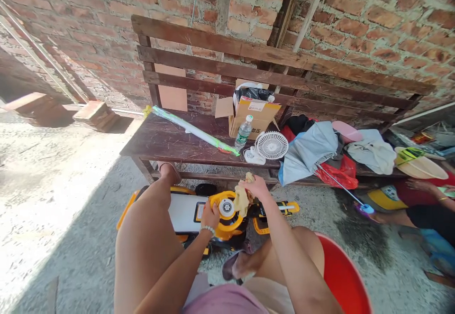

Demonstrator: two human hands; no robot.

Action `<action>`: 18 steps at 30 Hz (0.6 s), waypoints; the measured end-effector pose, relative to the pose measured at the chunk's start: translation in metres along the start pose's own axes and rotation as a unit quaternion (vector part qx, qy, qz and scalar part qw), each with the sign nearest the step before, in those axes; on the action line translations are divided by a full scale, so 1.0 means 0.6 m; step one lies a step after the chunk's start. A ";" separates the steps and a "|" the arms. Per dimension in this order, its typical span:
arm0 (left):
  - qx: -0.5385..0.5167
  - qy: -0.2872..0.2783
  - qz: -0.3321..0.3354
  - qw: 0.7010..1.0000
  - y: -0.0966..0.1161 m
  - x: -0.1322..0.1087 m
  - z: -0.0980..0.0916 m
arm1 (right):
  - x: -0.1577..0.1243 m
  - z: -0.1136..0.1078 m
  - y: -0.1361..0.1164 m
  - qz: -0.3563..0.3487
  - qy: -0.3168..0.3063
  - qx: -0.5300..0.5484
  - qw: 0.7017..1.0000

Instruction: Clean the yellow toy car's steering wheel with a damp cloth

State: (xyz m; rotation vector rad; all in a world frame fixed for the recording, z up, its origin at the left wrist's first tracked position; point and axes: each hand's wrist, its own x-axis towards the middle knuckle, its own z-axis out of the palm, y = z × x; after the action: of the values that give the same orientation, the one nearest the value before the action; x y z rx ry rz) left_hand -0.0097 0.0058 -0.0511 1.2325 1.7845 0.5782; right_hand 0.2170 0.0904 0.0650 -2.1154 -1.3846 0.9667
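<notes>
The yellow ride-on toy car [229,233] stands on the floor [88,252], nearer than the counter [159,136], its long axis running left to right, white seat [183,213] left of the steering wheel [226,207]. The left hand [210,216] grips the rim; the right hand [259,188] clutches a yellowish cloth [241,201].

Steering wheel [226,207] yellow, white hub; cloth [241,202] pale yellow. Worktop [161,136] dark brown, fan [272,145] white, umbrella [308,149] silver-grey.

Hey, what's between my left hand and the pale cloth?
The round white hub of the yellow steering wheel lies between your left hand and the pale cloth, as the head view shows.
</notes>
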 end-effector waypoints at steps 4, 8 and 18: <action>0.007 0.018 -0.018 1.000 0.002 -0.001 0.004 | -0.005 0.004 0.046 -0.025 -0.094 -0.077 0.992; -0.005 0.019 -0.023 1.000 0.007 -0.004 0.003 | -0.014 0.010 0.065 0.009 -0.077 -0.069 0.995; -0.038 0.018 -0.046 0.998 0.015 -0.007 -0.004 | -0.030 0.028 0.002 -0.042 -0.109 -0.258 0.959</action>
State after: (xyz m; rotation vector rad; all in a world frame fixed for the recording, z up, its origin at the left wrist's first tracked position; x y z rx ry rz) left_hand -0.0066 0.0058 -0.0414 1.0883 1.8227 0.6140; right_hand 0.2005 0.0734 0.0584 -2.3329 -2.0015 0.8939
